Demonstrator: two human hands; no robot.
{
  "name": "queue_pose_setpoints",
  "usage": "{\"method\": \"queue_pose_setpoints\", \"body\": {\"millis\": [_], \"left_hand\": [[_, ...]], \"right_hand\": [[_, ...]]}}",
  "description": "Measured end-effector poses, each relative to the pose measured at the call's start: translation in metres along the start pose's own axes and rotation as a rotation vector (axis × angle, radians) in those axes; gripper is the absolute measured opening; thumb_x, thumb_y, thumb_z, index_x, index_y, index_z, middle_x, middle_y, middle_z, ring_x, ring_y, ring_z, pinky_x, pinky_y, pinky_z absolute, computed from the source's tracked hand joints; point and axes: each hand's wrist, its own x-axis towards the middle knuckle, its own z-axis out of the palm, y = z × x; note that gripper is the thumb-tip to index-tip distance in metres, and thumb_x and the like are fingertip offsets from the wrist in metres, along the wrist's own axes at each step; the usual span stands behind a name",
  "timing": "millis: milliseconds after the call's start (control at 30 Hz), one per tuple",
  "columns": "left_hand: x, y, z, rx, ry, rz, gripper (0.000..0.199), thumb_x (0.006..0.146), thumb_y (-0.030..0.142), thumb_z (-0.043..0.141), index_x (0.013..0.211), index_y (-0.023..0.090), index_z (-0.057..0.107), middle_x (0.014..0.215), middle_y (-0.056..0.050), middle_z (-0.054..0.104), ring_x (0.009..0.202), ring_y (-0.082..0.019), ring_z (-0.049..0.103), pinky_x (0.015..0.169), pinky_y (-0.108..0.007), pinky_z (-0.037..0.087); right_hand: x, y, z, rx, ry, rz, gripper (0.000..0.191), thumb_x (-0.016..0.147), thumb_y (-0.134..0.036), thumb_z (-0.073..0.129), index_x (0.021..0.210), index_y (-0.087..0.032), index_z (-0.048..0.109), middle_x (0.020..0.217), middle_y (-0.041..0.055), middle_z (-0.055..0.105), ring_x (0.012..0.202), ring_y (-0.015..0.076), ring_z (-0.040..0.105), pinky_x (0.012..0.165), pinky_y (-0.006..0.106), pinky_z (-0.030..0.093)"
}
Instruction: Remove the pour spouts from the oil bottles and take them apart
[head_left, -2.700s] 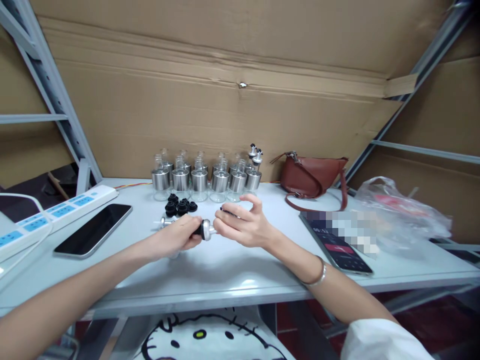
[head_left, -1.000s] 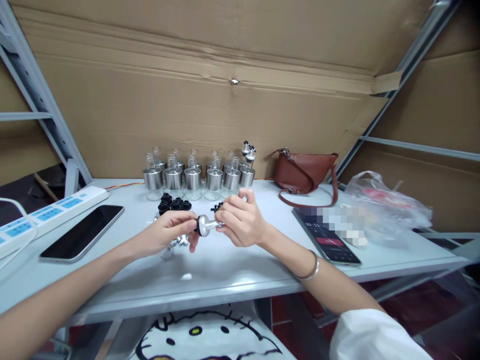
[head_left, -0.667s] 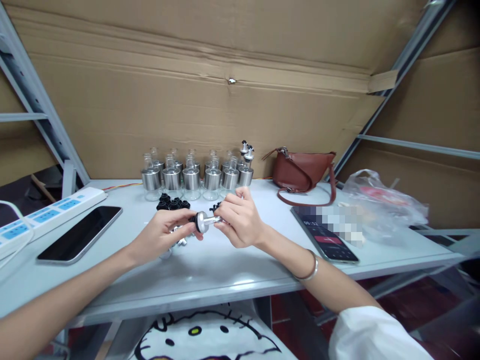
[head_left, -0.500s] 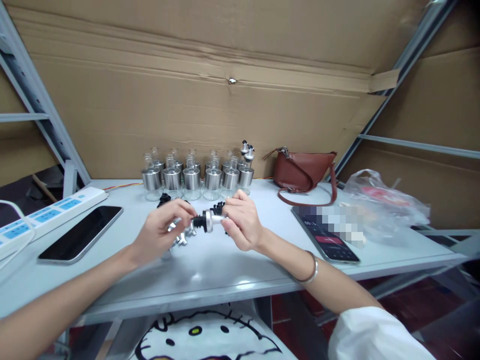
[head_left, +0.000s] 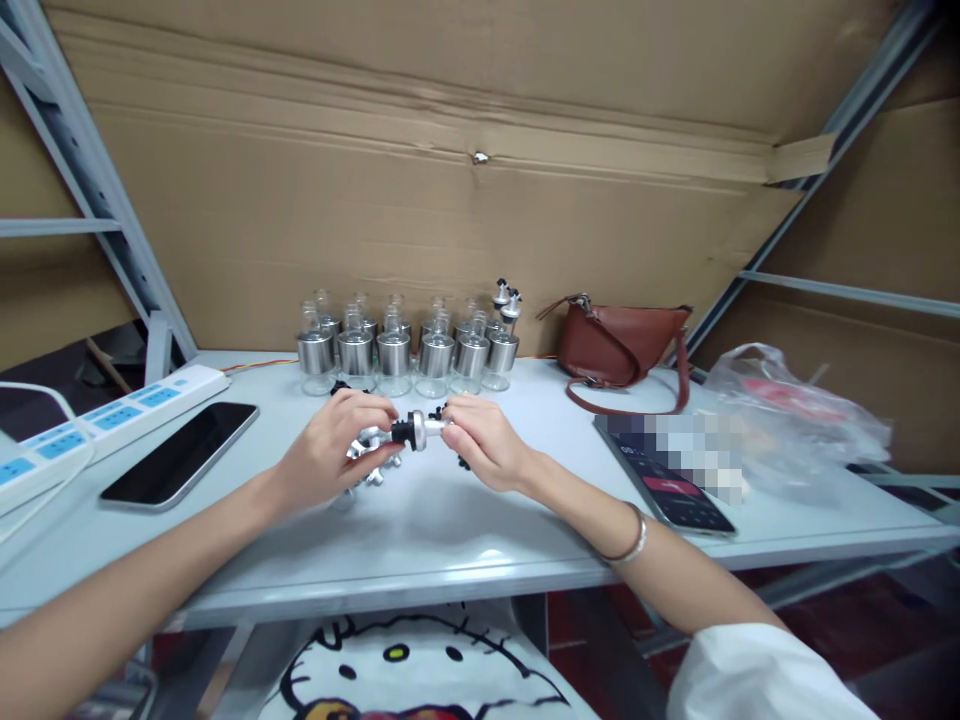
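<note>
Above the table a bottle pourer [head_left: 420, 430], with a silver collar and a black ribbed stopper, lies sideways between my hands. My right hand [head_left: 486, 440] is closed round its silver spout end. On the other side, the thumb and fingers of my left hand [head_left: 326, 448] pinch at the black stopper end. Behind and below my left hand lie silver pourer parts [head_left: 373, 475], partly hidden by it. Small black parts [head_left: 436, 413] show behind the held pourer, mostly covered by my right hand.
Glass bottles with steel sleeves [head_left: 394, 355] stand in rows at the back; pourers [head_left: 510, 303] sit in the rightmost ones. A brown bag [head_left: 622, 340], a lit phone [head_left: 675, 490] and a plastic bag [head_left: 802, 420] are right. Left are a dark phone [head_left: 184, 455] and power strip [head_left: 112, 418].
My left fingers have closed in on the black stopper end, which showed more fully before. My right hand keeps its grip on the spout. The whole view has shifted slightly.
</note>
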Motion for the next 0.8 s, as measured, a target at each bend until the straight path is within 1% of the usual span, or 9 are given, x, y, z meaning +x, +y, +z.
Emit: {"method": "queue_pose_setpoints", "body": {"millis": [67, 133, 267, 400, 467, 567, 700, 800], "left_hand": [[-0.0003, -0.001, -0.0004, 0.008, -0.005, -0.001, 0.009, 0.086, 0.019, 0.057, 0.091, 0.02, 0.05, 0.091, -0.005, 0.066, 0.084, -0.016, 0.061, 0.078, -0.031, 0.047], [-0.0003, -0.0012, -0.0002, 0.008, -0.012, -0.036, 0.007, 0.087, 0.021, 0.056, 0.091, 0.02, 0.049, 0.09, -0.005, 0.067, 0.083, -0.017, 0.061, 0.077, -0.032, 0.046], [0.0013, -0.0007, -0.0006, 0.037, -0.013, -0.087, 0.007, 0.086, 0.025, 0.055, 0.089, 0.021, 0.05, 0.088, -0.005, 0.068, 0.081, -0.017, 0.062, 0.077, -0.034, 0.046], [0.0039, 0.0009, -0.002, 0.095, 0.023, -0.027, 0.01, 0.086, 0.017, 0.05, 0.096, 0.021, 0.05, 0.089, -0.004, 0.069, 0.082, -0.016, 0.063, 0.079, -0.034, 0.045], [0.0043, 0.0009, -0.0023, 0.127, 0.019, -0.021, 0.01, 0.086, 0.016, 0.048, 0.094, 0.021, 0.051, 0.087, -0.004, 0.07, 0.08, -0.016, 0.064, 0.08, -0.035, 0.044], [0.0035, -0.0008, -0.0022, 0.159, -0.02, -0.037, 0.007, 0.086, 0.017, 0.047, 0.087, 0.021, 0.052, 0.083, -0.002, 0.071, 0.076, -0.016, 0.065, 0.085, -0.037, 0.042], [0.0029, -0.0031, -0.0021, 0.175, -0.036, -0.003, 0.011, 0.083, 0.013, 0.049, 0.09, 0.02, 0.051, 0.086, -0.002, 0.07, 0.077, -0.015, 0.065, 0.088, -0.037, 0.038], [0.0034, -0.0031, -0.0019, 0.2, -0.054, 0.007, 0.011, 0.082, 0.012, 0.048, 0.088, 0.02, 0.049, 0.08, -0.001, 0.068, 0.072, -0.014, 0.063, 0.088, -0.037, 0.038]], "right_hand": [[-0.0005, 0.0004, 0.0009, 0.027, -0.043, 0.017, 0.041, 0.099, -0.036, 0.021, 0.064, -0.021, 0.034, 0.057, -0.0026, 0.036, 0.053, 0.0118, 0.034, 0.054, 0.026, 0.03], [-0.0005, 0.0007, 0.0007, 0.038, -0.07, 0.028, 0.041, 0.099, -0.037, 0.021, 0.064, -0.021, 0.034, 0.057, -0.0025, 0.036, 0.053, 0.0118, 0.035, 0.054, 0.026, 0.031], [-0.0003, -0.0008, -0.0017, 0.082, -0.075, 0.06, 0.043, 0.099, -0.039, 0.022, 0.063, -0.02, 0.036, 0.058, -0.0024, 0.037, 0.053, 0.0113, 0.035, 0.053, 0.025, 0.031], [-0.001, -0.002, -0.0028, 0.207, -0.029, 0.135, 0.046, 0.099, -0.041, 0.023, 0.061, -0.019, 0.038, 0.057, -0.0019, 0.04, 0.052, 0.0105, 0.038, 0.054, 0.025, 0.032], [-0.0013, -0.0019, -0.0026, 0.267, -0.042, 0.183, 0.049, 0.099, -0.044, 0.023, 0.06, -0.019, 0.039, 0.057, -0.0016, 0.042, 0.052, 0.0104, 0.04, 0.056, 0.025, 0.032], [-0.0011, -0.0021, -0.0022, 0.321, -0.089, 0.236, 0.052, 0.098, -0.048, 0.023, 0.06, -0.018, 0.041, 0.057, -0.0016, 0.044, 0.052, 0.0103, 0.041, 0.057, 0.025, 0.034], [-0.0005, -0.0032, -0.0024, 0.35, -0.097, 0.258, 0.052, 0.097, -0.05, 0.025, 0.059, -0.018, 0.041, 0.056, -0.0019, 0.044, 0.053, 0.0101, 0.041, 0.057, 0.025, 0.034], [-0.0001, -0.0045, -0.003, 0.326, -0.117, 0.253, 0.053, 0.097, -0.05, 0.024, 0.059, -0.018, 0.042, 0.056, -0.0016, 0.044, 0.052, 0.0103, 0.041, 0.057, 0.025, 0.034]]}}
